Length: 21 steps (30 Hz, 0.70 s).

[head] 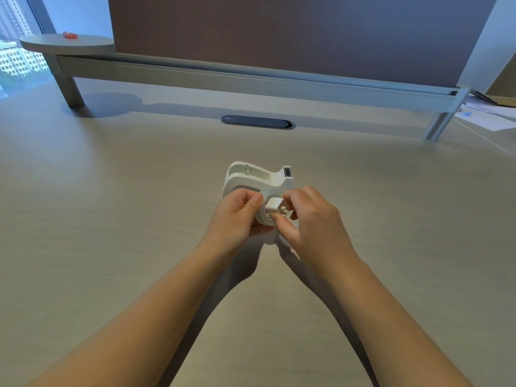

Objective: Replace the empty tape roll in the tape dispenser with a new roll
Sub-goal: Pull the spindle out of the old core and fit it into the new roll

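Note:
A white tape dispenser (pixel 252 178) stands on the desk just beyond my hands, its cutter end pointing right and its roll bay showing no roll. My left hand (pixel 237 216) grips a whitish tape roll (pixel 264 219) by its left edge. My right hand (pixel 310 219) pinches a small white spindle hub (pixel 275 206) at the roll's centre hole. Both hands meet in front of the dispenser's near side. Most of the roll is hidden by my fingers.
The pale wood-grain desk (pixel 111 219) spreads all around. A dark oval cable grommet (pixel 258 122) lies behind the dispenser. A raised grey shelf (pixel 223 76) with legs and a partition panel runs along the back. Papers (pixel 491 113) lie at the far right.

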### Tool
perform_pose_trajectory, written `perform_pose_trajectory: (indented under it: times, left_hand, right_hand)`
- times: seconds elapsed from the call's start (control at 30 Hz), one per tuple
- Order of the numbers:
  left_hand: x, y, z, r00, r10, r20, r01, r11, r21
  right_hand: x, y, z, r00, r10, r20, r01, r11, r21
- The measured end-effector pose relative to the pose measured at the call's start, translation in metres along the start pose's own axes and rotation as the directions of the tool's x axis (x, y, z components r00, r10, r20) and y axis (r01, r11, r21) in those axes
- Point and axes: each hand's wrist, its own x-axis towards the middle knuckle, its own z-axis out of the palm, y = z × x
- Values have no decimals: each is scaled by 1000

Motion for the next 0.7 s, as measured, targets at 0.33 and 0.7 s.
perform_pose_trajectory:
  times: [0.33,0.7]
  left_hand:
    - [4,0,-6,979,-190,73,198,972,-124]
    - [3,1,-2,983,-171,66,177,980,-92]
  right_hand:
    - [-1,9,4,982,140,-129,-99,954,284]
    - [-1,5,7,999,-20,-37,21,999,45]
